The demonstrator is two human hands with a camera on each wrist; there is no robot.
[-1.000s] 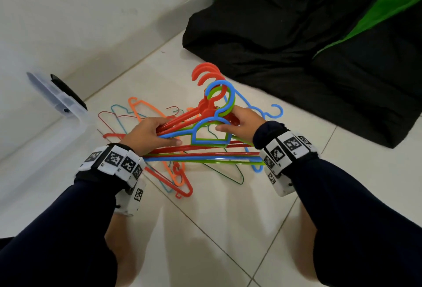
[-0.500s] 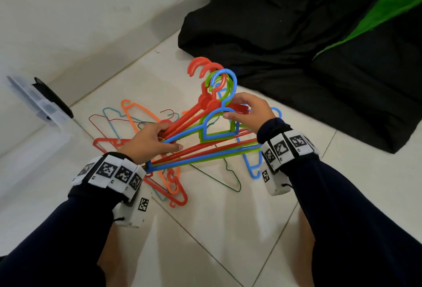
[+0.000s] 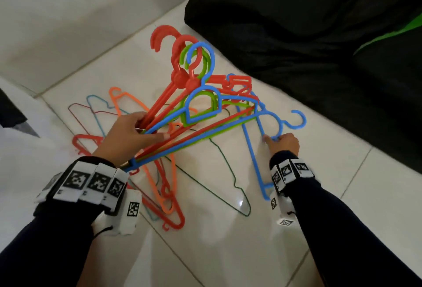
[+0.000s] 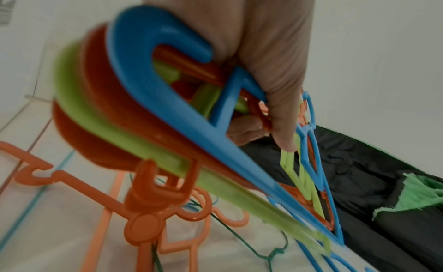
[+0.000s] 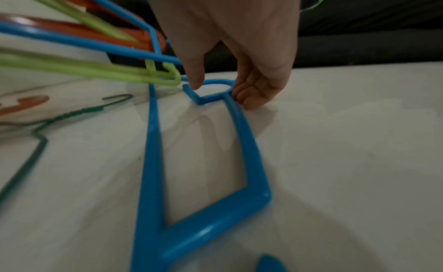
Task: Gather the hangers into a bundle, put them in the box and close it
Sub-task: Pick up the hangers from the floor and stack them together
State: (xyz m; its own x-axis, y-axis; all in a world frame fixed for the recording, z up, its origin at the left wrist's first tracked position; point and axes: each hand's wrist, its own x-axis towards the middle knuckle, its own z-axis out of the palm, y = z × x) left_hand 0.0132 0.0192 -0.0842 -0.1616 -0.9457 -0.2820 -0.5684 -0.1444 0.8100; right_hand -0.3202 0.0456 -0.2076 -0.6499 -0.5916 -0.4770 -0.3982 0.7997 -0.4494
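Meanwhile, at nine o'clock in the head view, a corner of the clear plastic box (image 3: 16, 140) is showing at the frame's edge on the white tiled floor (image 3: 228, 252). Just inward of it, thin wire hangers (image 3: 80, 113) and an orange hanger (image 3: 157, 186) are lying loose on the tiles. The left hand (image 3: 127, 133) is gripping a bundle of red, green and blue hangers (image 3: 201, 104) by one shoulder end, fingers curled round the bars and thumb lying along them; the bundle is tilting up off the floor, its hooks pointing toward twelve o'clock. The left wrist view is showing the same grasp from close by, blurred. A dark green wire hanger (image 3: 228, 172) is lying flat at six o'clock from the bundle. Further right, the right hand (image 3: 283, 143) is pinching a single blue hanger (image 3: 255, 154) near its neck, forefinger and curled fingers on either side of the loop, while that hanger is lying on the tiles with its hook at three o'clock. Beyond, from twelve to three o'clock, a black cloth with green lining (image 3: 319, 47) is lying heaped on the floor.
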